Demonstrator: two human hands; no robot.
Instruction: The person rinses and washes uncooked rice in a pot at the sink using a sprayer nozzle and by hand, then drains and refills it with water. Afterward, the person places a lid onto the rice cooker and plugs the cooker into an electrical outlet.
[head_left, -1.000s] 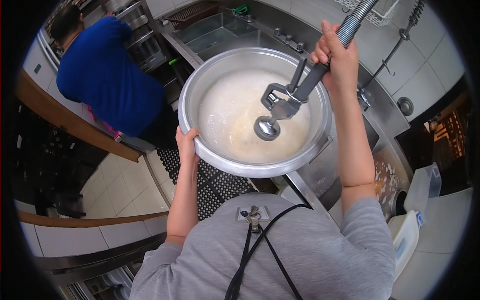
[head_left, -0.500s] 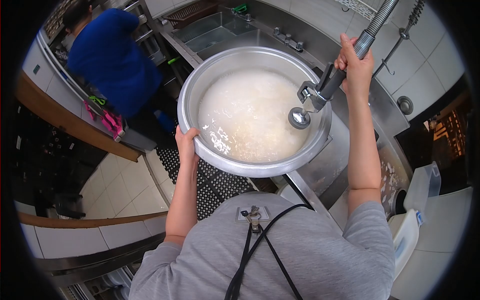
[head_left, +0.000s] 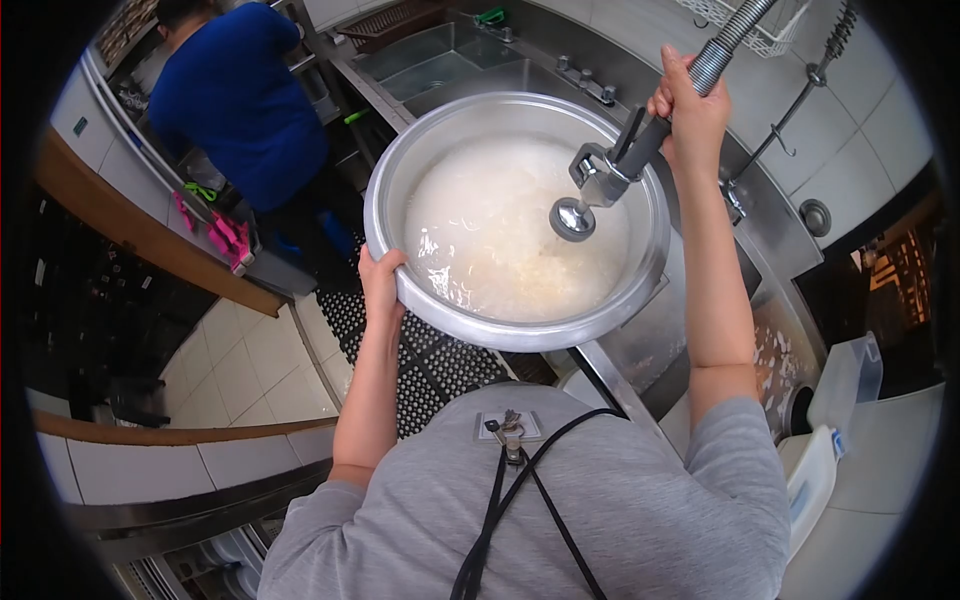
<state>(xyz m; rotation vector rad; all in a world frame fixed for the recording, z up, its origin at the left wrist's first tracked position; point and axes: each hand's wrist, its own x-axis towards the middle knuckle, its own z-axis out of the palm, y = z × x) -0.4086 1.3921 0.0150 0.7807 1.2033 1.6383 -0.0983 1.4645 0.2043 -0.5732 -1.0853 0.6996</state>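
Ok | L fingers [head_left: 392, 258] gripping pot rim [head_left: 500, 335] | R fingers [head_left: 657, 103] rnd sprayer hndl [head_left: 645, 143] | nozzle [head_left: 573, 219] over cloudy liq [head_left: 480, 230]

A wide, round metal pot [head_left: 520, 337] with a broad, dull silver rim sits near the steel sink [head_left: 415, 72], mouth upward. Cloudy off-white liquid [head_left: 475, 215] fills much of it, yellowish toward one side, with bright glints. A dark grey spray nozzle [head_left: 605, 178] slants over the liquid, its round metal-faced head lowermost.
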